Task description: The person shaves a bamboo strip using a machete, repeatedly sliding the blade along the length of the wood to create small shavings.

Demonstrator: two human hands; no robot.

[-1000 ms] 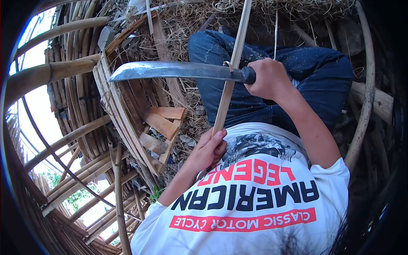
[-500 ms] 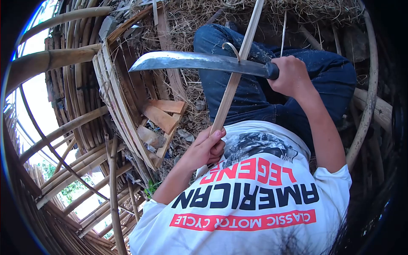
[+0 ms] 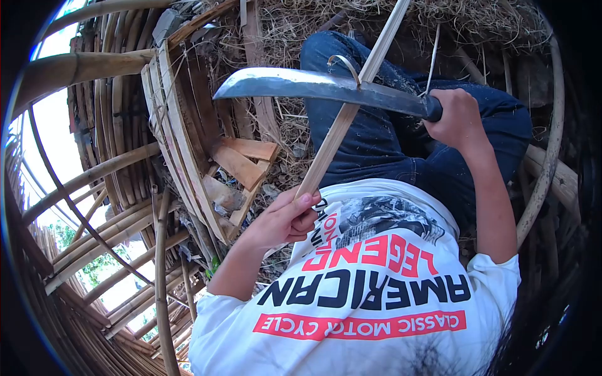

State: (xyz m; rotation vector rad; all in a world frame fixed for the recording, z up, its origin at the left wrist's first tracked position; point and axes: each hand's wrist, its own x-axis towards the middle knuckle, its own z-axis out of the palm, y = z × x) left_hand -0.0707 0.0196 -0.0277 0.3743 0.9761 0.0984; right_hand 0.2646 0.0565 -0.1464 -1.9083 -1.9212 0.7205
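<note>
Right hand (image 3: pixel 459 119) in the upper right of the frame is wrapped tight round the big knife (image 3: pixel 326 86). Blade's edge sits against the bamboo strip (image 3: pixel 343 119) mid-frame. Left hand (image 3: pixel 282 219) clamps the strip's lower end.
</note>
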